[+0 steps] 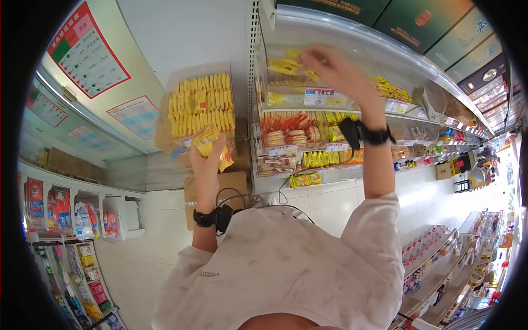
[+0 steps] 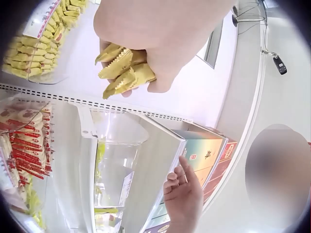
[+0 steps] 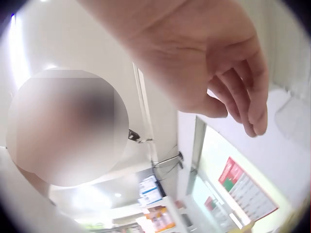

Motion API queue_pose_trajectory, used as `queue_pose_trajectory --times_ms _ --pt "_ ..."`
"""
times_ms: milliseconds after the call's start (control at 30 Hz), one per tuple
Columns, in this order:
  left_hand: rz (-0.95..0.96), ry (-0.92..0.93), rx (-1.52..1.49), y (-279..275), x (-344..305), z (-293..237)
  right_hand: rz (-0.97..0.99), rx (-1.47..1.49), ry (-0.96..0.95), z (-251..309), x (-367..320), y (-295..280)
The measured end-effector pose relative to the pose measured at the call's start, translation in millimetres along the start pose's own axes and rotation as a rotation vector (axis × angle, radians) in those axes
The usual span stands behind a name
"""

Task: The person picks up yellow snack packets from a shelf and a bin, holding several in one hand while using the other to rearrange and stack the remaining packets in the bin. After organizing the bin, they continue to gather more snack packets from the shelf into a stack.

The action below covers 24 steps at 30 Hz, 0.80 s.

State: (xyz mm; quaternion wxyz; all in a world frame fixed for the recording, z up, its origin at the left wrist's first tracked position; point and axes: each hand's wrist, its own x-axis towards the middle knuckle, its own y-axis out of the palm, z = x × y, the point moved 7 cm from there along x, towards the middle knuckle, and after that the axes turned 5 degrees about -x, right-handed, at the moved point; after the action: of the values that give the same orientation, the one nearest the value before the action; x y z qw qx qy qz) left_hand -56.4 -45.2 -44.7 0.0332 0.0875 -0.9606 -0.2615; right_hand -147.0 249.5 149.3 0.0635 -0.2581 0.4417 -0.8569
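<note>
My left hand point(image 1: 206, 170) grips several yellow packets point(image 1: 204, 141) below a clear box of yellow packets point(image 1: 201, 104). The left wrist view shows these crinkled packets point(image 2: 121, 70) held in the left hand point(image 2: 146, 29). My right hand point(image 1: 335, 69) is raised before the top shelf bin, near a few yellow packets point(image 1: 283, 66), its fingers loosely bent and holding nothing. In the right wrist view, the same hand point(image 3: 209, 63) has its fingers hanging downward with nothing in them.
Lower shelves hold red-and-white packets point(image 1: 289, 129) and yellow packs point(image 1: 320, 159). Price tags line the shelf edges. Dark green boxes point(image 1: 418, 25) stand on top. A cardboard box point(image 1: 234, 184) sits on the floor, with cables near it.
</note>
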Motion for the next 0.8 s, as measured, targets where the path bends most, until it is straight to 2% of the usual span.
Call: queue_pose_trajectory --times_ms 67,167,267,367,467,567,667,800 --pt "0.056 -0.075 0.021 3.4 -2.6 12.1 0.219 -0.096 0.092 -22.4 27.9 13.1" --pt "0.113 -0.126 0.067 8.4 -5.8 18.0 0.53 -0.156 0.003 -27.9 42.0 33.6" --pt "0.151 -0.113 0.095 9.0 -9.3 16.4 0.383 -0.343 0.003 -85.1 65.6 56.4" --pt "0.125 -0.136 0.106 -1.2 -11.8 17.4 0.685 -0.572 0.141 -103.7 84.0 76.2" --pt "0.085 -0.091 0.082 -3.2 -15.0 11.1 0.939 -0.622 0.117 -82.6 86.2 75.2" --pt "0.073 -0.107 0.043 -5.9 -17.9 10.1 0.758 -0.339 0.059 -92.9 94.9 76.4" --pt "0.075 -0.104 0.046 -6.4 -18.3 9.5 0.582 -0.378 0.082 -94.9 101.1 67.6" --pt "0.069 -0.12 0.056 -7.4 -18.9 11.6 0.712 -0.528 0.234 -92.0 90.4 65.4"
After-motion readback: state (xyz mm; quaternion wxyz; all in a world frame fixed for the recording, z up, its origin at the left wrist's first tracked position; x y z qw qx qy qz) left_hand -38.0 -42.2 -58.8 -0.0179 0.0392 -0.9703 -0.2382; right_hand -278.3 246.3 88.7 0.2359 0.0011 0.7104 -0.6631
